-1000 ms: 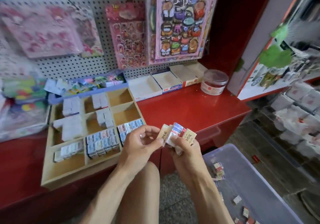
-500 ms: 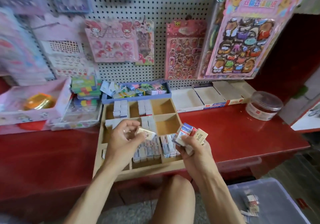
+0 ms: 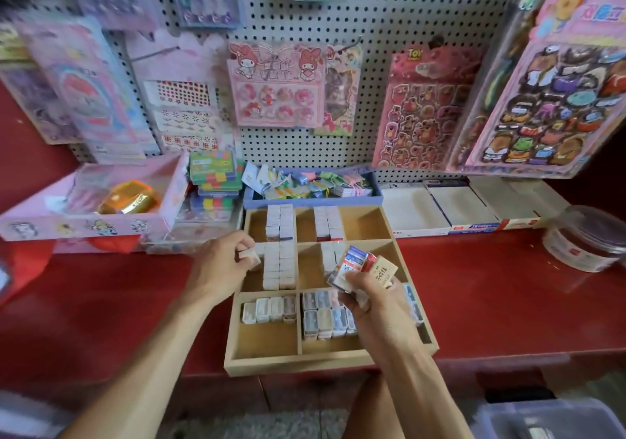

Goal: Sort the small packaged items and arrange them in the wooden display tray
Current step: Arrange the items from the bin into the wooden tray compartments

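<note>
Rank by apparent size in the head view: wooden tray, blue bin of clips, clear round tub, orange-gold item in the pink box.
1. wooden tray
2. blue bin of clips
3. clear round tub, cut off by the frame edge, so unsure against the bin
4. orange-gold item

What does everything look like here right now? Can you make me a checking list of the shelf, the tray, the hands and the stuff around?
Surface: red counter, bare on the right side.
Job's things: wooden tray with compartments; white packets stacked in the middle-left one; back-right compartment bare.
Clutter: blue box of small colourful items behind the tray; pink box at left; flat boxes and a clear tub at right.
Grippers: left hand pinches one small packet at the tray's left edge; right hand grips a bundle of packets over the tray.
Cables: nothing seen.
Surroundings: pegboard hung with sticker sheets.
</note>
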